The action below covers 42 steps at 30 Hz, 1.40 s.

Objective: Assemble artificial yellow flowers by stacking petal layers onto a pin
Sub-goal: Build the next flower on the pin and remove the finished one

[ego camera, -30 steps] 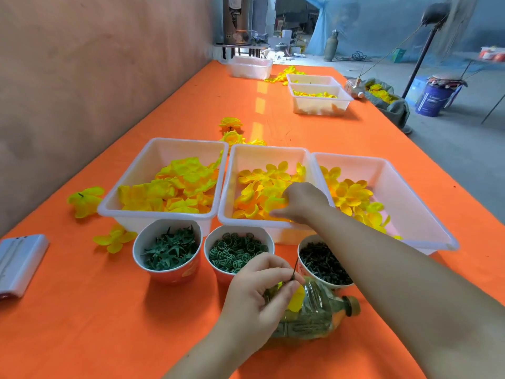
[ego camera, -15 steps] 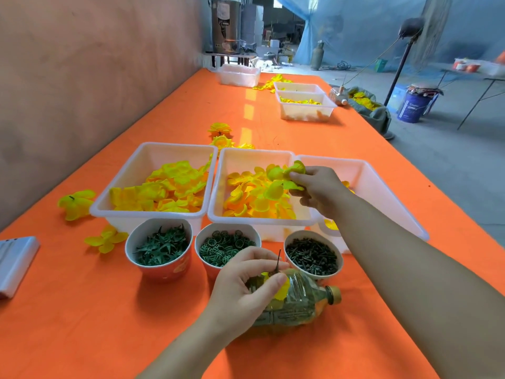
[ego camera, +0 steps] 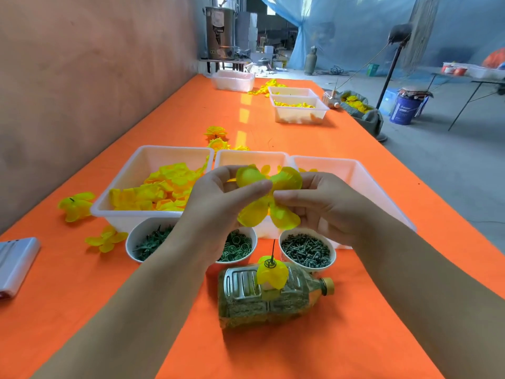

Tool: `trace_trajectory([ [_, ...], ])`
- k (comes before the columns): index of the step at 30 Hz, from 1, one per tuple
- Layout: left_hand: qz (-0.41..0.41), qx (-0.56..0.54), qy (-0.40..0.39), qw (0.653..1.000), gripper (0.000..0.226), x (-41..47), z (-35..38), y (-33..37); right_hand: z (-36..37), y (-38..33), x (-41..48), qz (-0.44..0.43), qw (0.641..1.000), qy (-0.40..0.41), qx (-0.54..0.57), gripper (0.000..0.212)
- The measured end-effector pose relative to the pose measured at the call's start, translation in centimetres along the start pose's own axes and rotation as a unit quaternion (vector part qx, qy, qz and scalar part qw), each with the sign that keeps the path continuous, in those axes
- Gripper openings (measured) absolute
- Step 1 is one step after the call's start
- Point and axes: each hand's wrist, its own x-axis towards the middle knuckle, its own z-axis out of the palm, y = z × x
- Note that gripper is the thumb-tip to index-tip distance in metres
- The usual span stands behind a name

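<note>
Petal layer lifted from bin, pinched by left grip and right grip.

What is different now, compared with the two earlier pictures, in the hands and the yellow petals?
The right hand took a yellow fabric petal layer out of the middle white plastic tray and carried it nearer. The left hand let go of the thin dark pin on the lying clear plastic bottle and rose to pinch the same layer. Pin, bottle and tray stayed in place.
</note>
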Motion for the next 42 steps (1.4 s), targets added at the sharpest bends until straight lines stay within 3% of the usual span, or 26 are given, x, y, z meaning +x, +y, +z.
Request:
trace_trajectory([
  [3, -0.021, -0.016, -0.018, 0.999, 0.041, -0.9, 0.0, -0.3, 0.6, 0.5, -1.2, 0.028, 0.999, 0.010, -0.028, 0.031],
  [6, -0.067, 0.017, -0.004, 0.998, 0.035, -1.5, 0.0, -1.6, 0.8, 1.8, -1.7, 0.069, 0.995, 0.039, -0.058, 0.022],
  [10, -0.115, 0.028, -0.006, 0.993, 0.053, -2.5, 0.4, -2.8, 1.2, 2.9, -2.0, 0.110, 0.991, 0.048, -0.062, 0.027],
  [13, -0.151, -0.004, -0.012, 0.989, 0.061, -2.6, 0.5, -3.2, 1.5, 3.4, -2.0, 0.118, 0.991, 0.043, -0.044, 0.007],
  [15, -0.170, -0.019, -0.026, 0.985, 0.066, -2.6, 0.4, -3.3, 1.3, 3.8, -2.1, 0.123, 0.991, 0.041, -0.031, 0.021],
  [22, -0.170, -0.026, -0.032, 0.985, 0.060, -2.8, 0.1, -4.0, 0.8, 4.8, -2.4, 0.095, 0.995, 0.035, 0.002, 0.007],
  [31, -0.172, -0.077, -0.010, 0.982, 0.051, -2.1, 0.6, -4.4, 1.1, 5.0, -2.1, 0.100, 0.991, 0.088, 0.006, 0.022],
  [37, -0.207, -0.108, -0.019, 0.972, 0.062, -2.3, 0.5, -4.3, 1.3, 5.2, -2.1, 0.113, 0.990, 0.089, 0.001, 0.013],
  [40, -0.158, -0.016, 0.022, 0.987, 0.071, -2.7, 0.4, -5.0, 1.4, 5.8, -2.2, 0.127, 0.988, 0.090, -0.001, 0.011],
  [42, -0.057, 0.091, 0.054, 0.993, 0.051, -3.0, 0.5, -5.3, 1.2, 6.4, -2.3, 0.134, 0.985, 0.102, -0.030, 0.009],
])
